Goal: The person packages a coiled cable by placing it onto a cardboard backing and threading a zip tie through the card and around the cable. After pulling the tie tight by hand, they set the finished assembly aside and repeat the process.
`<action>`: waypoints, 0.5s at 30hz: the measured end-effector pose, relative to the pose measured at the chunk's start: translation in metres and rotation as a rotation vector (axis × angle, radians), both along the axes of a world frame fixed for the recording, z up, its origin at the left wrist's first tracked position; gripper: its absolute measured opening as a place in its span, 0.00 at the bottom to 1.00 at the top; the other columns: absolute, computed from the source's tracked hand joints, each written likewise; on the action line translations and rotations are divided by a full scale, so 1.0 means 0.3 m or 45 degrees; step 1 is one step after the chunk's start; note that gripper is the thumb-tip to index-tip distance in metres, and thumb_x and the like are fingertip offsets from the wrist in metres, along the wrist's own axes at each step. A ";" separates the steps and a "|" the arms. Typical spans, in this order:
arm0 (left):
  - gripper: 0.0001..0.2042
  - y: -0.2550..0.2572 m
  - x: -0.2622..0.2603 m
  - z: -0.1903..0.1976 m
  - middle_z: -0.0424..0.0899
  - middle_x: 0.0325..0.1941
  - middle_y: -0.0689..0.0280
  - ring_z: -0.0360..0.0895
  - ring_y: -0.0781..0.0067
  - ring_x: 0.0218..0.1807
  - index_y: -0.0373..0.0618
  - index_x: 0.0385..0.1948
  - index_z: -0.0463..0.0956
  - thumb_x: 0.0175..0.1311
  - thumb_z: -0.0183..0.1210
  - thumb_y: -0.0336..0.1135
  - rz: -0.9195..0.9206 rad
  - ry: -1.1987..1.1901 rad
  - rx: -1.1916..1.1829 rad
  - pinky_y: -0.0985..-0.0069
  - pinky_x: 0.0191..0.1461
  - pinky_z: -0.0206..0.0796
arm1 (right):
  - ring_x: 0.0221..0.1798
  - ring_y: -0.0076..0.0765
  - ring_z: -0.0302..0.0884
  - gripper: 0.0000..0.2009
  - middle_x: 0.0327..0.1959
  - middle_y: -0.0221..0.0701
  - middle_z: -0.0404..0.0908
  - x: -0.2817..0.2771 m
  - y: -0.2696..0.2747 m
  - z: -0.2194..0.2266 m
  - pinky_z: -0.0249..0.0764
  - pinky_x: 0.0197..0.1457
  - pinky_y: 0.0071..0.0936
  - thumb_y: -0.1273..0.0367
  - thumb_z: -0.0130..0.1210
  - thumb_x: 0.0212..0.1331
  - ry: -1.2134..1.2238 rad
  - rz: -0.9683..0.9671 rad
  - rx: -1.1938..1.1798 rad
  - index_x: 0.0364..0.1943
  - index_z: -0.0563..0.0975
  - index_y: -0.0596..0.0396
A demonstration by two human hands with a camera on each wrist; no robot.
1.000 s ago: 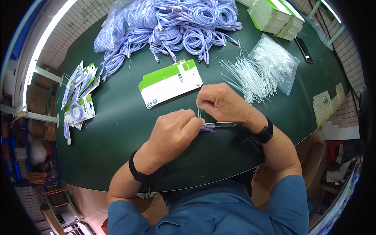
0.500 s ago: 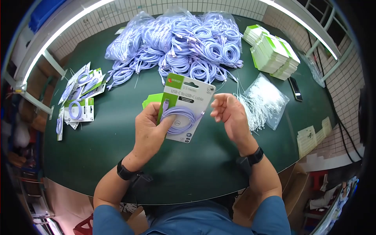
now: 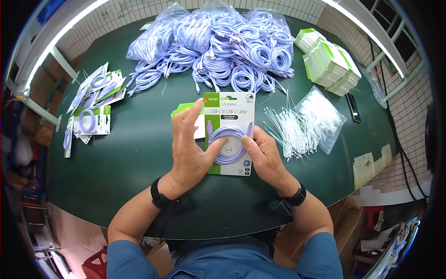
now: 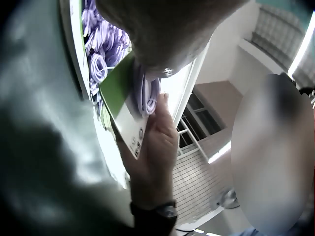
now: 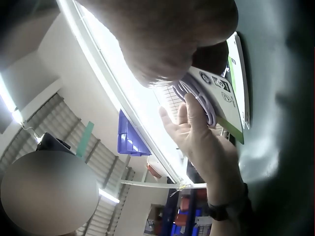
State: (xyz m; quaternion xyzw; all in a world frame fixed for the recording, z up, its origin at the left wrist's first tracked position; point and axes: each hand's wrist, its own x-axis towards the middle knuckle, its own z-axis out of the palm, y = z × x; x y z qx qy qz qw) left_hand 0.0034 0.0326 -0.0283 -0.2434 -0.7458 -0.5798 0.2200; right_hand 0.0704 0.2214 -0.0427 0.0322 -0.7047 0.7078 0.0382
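- Step in hand, as judged: inspection of a finished pack. A backing card [image 3: 228,133], green and white and printed "USB-C to USB-C cable", is held up above the green table [image 3: 139,153], face to the head camera.
- A coiled lilac cable [image 3: 228,145] lies against the card's lower half; one connector points up at the coil's left, another at its upper right. The fastening that keeps the coil to the card cannot be made out.
- Left hand [image 3: 191,148]: holds the card's left edge, thumb laid across the coil, index finger raised along the upper left of the card.
- Right hand [image 3: 265,156]: supports the card's lower right, thumb pressing the coil's right side; the remaining fingers are behind the card and unseen.
- Wrist views confirm card and coil between both hands, but are blurred at close range.
- Surroundings: a stack of blank cards [image 3: 188,116] on the table just behind the held one; a heap of loose cables [image 3: 223,44] at the far side; finished packs [image 3: 90,111] at the left; cable ties [image 3: 302,123] spilling from a clear bag at the right; further card stacks [image 3: 330,63] far right.
- Next move, as judged: it calls for freeing one hand while the other keeps card and coil together, then carrying the pack left to the finished packs without disturbing the coil.
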 end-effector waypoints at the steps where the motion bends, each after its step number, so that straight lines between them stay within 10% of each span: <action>1: 0.24 -0.008 -0.013 0.003 0.84 0.55 0.61 0.80 0.62 0.59 0.41 0.62 0.81 0.62 0.70 0.21 -0.003 -0.003 -0.012 0.64 0.62 0.76 | 0.56 0.24 0.81 0.19 0.56 0.33 0.85 -0.003 0.003 -0.003 0.78 0.61 0.26 0.62 0.50 0.84 0.005 0.023 0.053 0.66 0.75 0.63; 4: 0.24 -0.055 -0.058 0.008 0.83 0.51 0.60 0.77 0.52 0.61 0.41 0.55 0.84 0.52 0.74 0.25 -0.121 0.674 -0.676 0.57 0.61 0.75 | 0.55 0.25 0.81 0.19 0.56 0.33 0.85 -0.006 0.006 -0.018 0.79 0.60 0.26 0.63 0.49 0.84 0.008 0.055 0.133 0.67 0.75 0.63; 11: 0.19 -0.041 -0.042 -0.015 0.83 0.47 0.61 0.81 0.54 0.52 0.40 0.49 0.86 0.53 0.73 0.22 -0.132 0.815 -0.693 0.59 0.56 0.75 | 0.44 0.40 0.86 0.15 0.43 0.46 0.86 -0.002 0.001 -0.006 0.81 0.49 0.37 0.63 0.51 0.80 0.146 0.093 0.273 0.54 0.75 0.65; 15: 0.18 -0.041 -0.045 -0.054 0.83 0.45 0.61 0.82 0.55 0.48 0.38 0.48 0.85 0.53 0.71 0.25 -0.139 0.826 -0.619 0.60 0.55 0.75 | 0.55 0.29 0.82 0.20 0.55 0.37 0.85 0.010 0.019 0.009 0.79 0.60 0.30 0.63 0.47 0.82 0.180 0.174 0.395 0.67 0.74 0.63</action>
